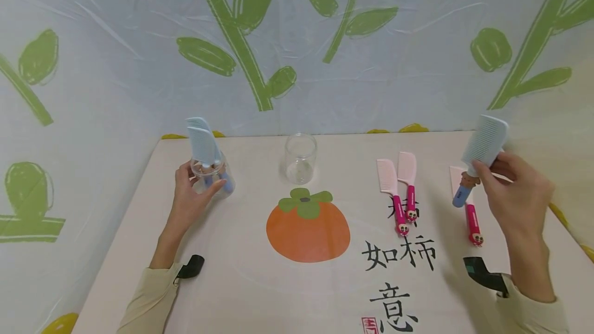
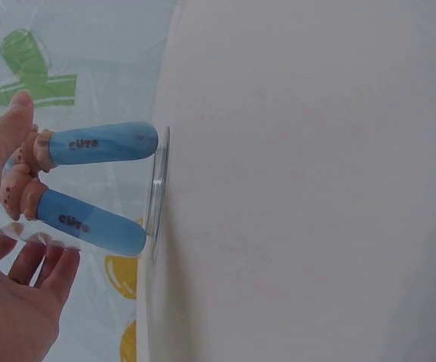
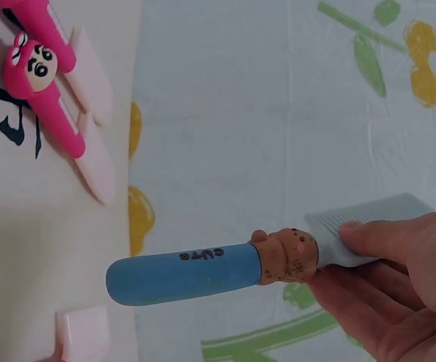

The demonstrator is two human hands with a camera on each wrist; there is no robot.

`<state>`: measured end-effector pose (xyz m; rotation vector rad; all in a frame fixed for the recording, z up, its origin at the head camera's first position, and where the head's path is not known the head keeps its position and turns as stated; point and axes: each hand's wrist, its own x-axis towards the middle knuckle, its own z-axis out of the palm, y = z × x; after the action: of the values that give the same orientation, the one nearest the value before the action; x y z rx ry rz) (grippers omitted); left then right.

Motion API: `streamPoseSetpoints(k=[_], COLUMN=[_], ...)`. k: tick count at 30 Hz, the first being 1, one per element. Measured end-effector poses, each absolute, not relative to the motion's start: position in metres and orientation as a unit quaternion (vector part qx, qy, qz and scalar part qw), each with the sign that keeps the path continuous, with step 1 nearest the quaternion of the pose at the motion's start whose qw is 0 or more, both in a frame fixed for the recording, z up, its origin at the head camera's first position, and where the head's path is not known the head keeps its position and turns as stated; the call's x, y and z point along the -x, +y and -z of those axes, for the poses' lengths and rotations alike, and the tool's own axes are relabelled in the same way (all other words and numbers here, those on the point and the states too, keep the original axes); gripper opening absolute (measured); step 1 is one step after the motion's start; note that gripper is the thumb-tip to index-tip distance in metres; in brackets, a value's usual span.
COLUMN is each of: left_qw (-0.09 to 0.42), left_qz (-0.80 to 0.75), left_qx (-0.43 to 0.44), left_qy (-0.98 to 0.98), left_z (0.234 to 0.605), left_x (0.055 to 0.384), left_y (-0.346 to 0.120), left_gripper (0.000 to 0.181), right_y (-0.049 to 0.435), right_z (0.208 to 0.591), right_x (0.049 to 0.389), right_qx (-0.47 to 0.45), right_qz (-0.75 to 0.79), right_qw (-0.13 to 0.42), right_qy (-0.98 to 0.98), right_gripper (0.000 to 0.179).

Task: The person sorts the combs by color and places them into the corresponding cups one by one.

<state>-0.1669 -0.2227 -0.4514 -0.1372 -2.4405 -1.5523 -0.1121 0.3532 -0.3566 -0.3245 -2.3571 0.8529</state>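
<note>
My left hand (image 1: 194,197) grips a clear glass jar (image 1: 230,182) at the table's back left, thumb on one side and fingers on the other. Two light-blue combs (image 1: 204,146) stand in that jar, heads up; their blue handles (image 2: 105,143) show through the glass. Over the right side of the table, my right hand (image 1: 522,189) pinches another light-blue comb (image 1: 486,140) near the base of its toothed head. Its blue handle (image 3: 184,275), with a brown bear figure, points down and left. Beneath it lies a pink comb (image 1: 473,223), partly hidden by the hand and the blue comb.
A second clear glass jar (image 1: 300,161) stands at the back middle, nothing inside it. Two pink combs (image 1: 387,177) (image 1: 407,169) with magenta handles lie side by side right of centre. The table cover (image 1: 250,282) bears a printed persimmon and black characters.
</note>
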Motion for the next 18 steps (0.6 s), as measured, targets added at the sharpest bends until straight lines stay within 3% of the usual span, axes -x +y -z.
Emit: streamPoseSetpoints(k=[18], left_qw=[0.125], left_qz=[0.533], left_qx=[0.047], left_qy=[-0.835], left_z=[0.453], left_x=[0.168], left_y=[-0.224], left_gripper=[0.084], right_y=[0.302], right_z=[0.352], right_x=[0.13], right_qx=[-0.005], right_qz=[-0.35], right_qw=[0.325], right_qy=[-0.879], right_gripper=[0.051])
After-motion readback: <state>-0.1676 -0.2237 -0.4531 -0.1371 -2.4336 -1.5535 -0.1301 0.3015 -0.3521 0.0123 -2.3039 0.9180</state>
